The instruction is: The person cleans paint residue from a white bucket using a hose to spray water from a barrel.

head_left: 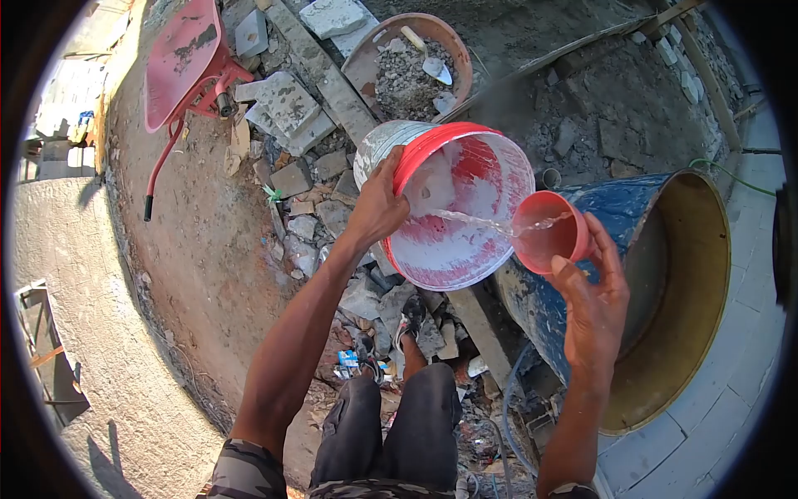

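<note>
My left hand point(384, 200) grips the left rim of a red and white bucket point(490, 262), which is tilted so that its mouth faces me. White residue coats the bucket's inside wall. To the right, my right hand point(594, 291) holds a small red cup point(544, 241) tipped toward the bucket. A stream of clear water point(474, 219) runs between the cup and the bucket's inside. Just behind the cup is a large blue barrel point(615, 200) with an open mouth.
A red wheelbarrow point(187, 62) stands at the upper left. Beyond the bucket, a round basin point(461, 62) holds rubble and a trowel point(432, 66). Broken slabs point(287, 108), a wooden plank point(328, 83) and stones lie around my feet. A hose point(509, 407) runs beside the barrel.
</note>
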### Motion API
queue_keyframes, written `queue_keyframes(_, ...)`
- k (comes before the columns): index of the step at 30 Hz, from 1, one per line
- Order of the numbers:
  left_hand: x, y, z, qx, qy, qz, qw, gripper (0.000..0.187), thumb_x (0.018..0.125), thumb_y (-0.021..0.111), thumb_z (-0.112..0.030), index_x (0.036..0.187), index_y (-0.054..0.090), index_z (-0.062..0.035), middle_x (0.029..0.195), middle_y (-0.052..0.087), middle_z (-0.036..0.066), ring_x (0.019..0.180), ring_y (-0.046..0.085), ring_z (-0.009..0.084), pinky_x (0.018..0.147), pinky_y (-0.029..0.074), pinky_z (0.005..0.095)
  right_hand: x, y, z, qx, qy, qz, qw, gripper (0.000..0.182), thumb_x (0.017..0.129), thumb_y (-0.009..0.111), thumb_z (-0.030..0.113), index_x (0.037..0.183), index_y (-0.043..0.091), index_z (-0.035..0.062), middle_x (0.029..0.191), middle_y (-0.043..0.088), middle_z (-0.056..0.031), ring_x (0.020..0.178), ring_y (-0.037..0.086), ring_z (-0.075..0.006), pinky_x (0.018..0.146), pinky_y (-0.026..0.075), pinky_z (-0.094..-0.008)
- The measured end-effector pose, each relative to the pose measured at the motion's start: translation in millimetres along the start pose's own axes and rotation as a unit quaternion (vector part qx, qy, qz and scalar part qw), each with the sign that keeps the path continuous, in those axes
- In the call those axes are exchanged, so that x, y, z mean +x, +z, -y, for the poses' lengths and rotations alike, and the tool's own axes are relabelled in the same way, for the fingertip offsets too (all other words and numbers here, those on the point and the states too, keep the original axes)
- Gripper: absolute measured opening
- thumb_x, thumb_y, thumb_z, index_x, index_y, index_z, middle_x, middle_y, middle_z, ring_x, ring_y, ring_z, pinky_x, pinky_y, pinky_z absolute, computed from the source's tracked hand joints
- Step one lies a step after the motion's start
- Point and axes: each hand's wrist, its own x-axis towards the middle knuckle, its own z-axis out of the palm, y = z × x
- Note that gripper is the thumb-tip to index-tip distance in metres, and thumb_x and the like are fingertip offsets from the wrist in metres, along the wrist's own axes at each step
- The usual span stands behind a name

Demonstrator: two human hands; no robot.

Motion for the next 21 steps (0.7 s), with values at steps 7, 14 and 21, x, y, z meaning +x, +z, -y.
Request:
queue_keyframes(7, -6.1, -17.3, 22.4, -0.046, -0.034, 0.041, 0.998, 0.073, 0.081, 0.04, 0.004, 0.151, 0.021, -0.0036, 0.147, 0.039, 0.023, 0.138, 0.037, 0.0348, 0.114, 0.029, 0.0401, 21.8, 38.9, -64.0, -0.365, -0.276, 0.039, 0.888, 0.073, 0.073, 0.071, -0.006, 0.14, 0.048, 0.0096, 0.146, 0.019, -0.0221, 0.112, 0.059, -0.036, 0.092, 0.055, -0.0377)
queue_keyframes(14, -4.3, -22.9, 32.1, -0.047, -0.044, 0.021, 0.998, 0.074, 0.083, 0.041, 0.003, 0.152, 0.017, -0.0078, 0.151, 0.033, 0.022, 0.139, 0.035, 0.0358, 0.114, 0.029, 0.0401, 5.1, -21.1, 28.2, -0.452, -0.419, -0.249, 0.747, 0.067, 0.074, 0.073, -0.008, 0.136, 0.051, 0.0069, 0.144, 0.027, -0.0181, 0.121, 0.052, -0.0319, 0.093, 0.056, -0.0415)
queue_keyframes(21, -6.2, -30.1, 45.5, -0.089, -0.023, 0.027, 0.995, 0.071, 0.081, 0.04, 0.005, 0.148, 0.023, -0.0099, 0.148, 0.036, 0.019, 0.139, 0.035, 0.0337, 0.114, 0.028, 0.0407, 93.9, -311.1, -142.4, -0.222, 0.062, -0.159, 0.96, 0.054, 0.085, 0.071, 0.012, 0.134, 0.051, -0.0003, 0.112, 0.06, -0.0102, 0.098, 0.059, -0.0153, 0.079, 0.051, -0.0276)
